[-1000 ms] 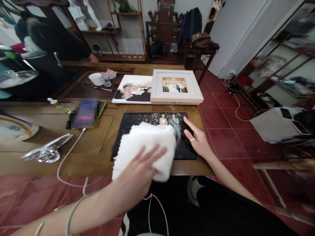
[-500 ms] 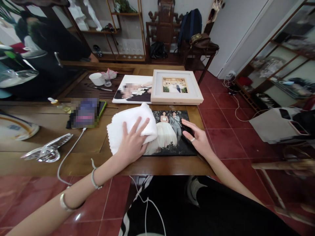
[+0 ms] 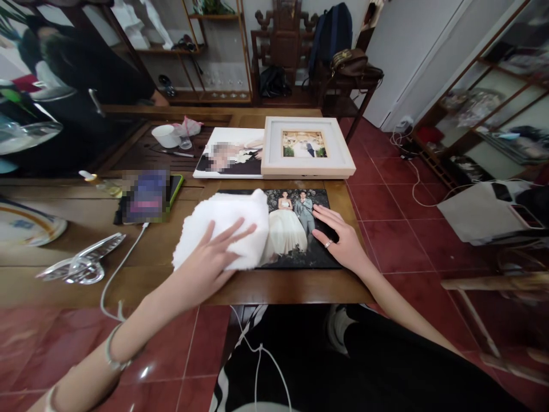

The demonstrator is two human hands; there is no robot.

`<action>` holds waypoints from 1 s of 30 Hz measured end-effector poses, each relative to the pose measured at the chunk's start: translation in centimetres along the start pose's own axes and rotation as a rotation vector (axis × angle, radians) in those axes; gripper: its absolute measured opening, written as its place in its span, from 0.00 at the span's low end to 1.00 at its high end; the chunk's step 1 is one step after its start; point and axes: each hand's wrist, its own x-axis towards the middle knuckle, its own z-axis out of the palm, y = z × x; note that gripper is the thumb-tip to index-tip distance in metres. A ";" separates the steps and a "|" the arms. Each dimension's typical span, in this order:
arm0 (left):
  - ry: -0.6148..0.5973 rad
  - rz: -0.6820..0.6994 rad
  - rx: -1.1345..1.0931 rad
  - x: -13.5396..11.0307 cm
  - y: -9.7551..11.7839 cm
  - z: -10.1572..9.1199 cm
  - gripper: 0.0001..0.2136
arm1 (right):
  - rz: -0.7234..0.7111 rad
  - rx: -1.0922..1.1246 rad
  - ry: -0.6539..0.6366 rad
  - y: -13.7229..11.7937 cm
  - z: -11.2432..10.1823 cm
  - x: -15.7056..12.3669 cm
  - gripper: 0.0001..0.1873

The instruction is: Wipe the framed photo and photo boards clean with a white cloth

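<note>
A wedding photo panel [image 3: 288, 232] with a dark background lies flat on the wooden table, near its front edge. Spread over its left part is a white cloth [image 3: 227, 209], which hides that side of the picture. My left hand [image 3: 214, 257] presses flat on the cloth, fingers apart and stretched out. At the panel's right side, my right hand [image 3: 341, 237] rests with its fingers extended over the edge, open and gripping nothing. A ring shows on one of its fingers.
Behind the panel are a framed photo [image 3: 307, 166] and another photo panel [image 3: 227, 151]. To the left lie a charging phone [image 3: 150, 196], a small dropper bottle [image 3: 100, 183] and a shiny silver object [image 3: 81, 260]. A white cup [image 3: 166, 137] stands farther back. A person in dark clothes [image 3: 94, 51] is at far left.
My left hand and the white cloth have slid left and slightly toward me across the panel. My right hand has shifted slightly left and stays at the right edge.
</note>
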 end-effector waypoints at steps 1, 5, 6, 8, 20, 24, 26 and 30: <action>-0.026 0.018 -0.026 -0.8 0.8 -0.2 0.15 | -0.002 0.002 0.000 0.0 0.0 0.0 0.21; -0.075 0.109 -0.084 -2.5 2.4 -0.9 0.13 | -0.007 0.014 -0.004 -0.1 -0.1 0.0 0.22; -0.073 0.122 -0.075 -2.3 2.2 -1.1 0.14 | -0.006 0.015 -0.005 -0.1 -0.1 0.1 0.23; -0.071 0.117 -0.036 -1.2 1.1 -1.3 0.16 | -0.003 0.014 -0.008 -0.1 -0.2 0.1 0.24; 0.127 -0.045 0.085 5.2 -8.0 -0.1 0.16 | -0.006 0.018 -0.024 0.3 -0.2 0.0 0.24; 0.082 -0.094 0.054 2.3 -4.4 0.0 0.16 | 0.002 0.015 -0.017 0.0 -0.2 0.0 0.24; 0.031 -0.086 0.026 0.5 -2.1 -0.4 0.16 | 0.001 0.016 -0.014 0.0 -0.2 0.1 0.24; -0.028 0.047 -0.067 -2.8 1.7 -1.1 0.15 | -0.011 0.011 -0.008 0.1 -0.1 0.0 0.23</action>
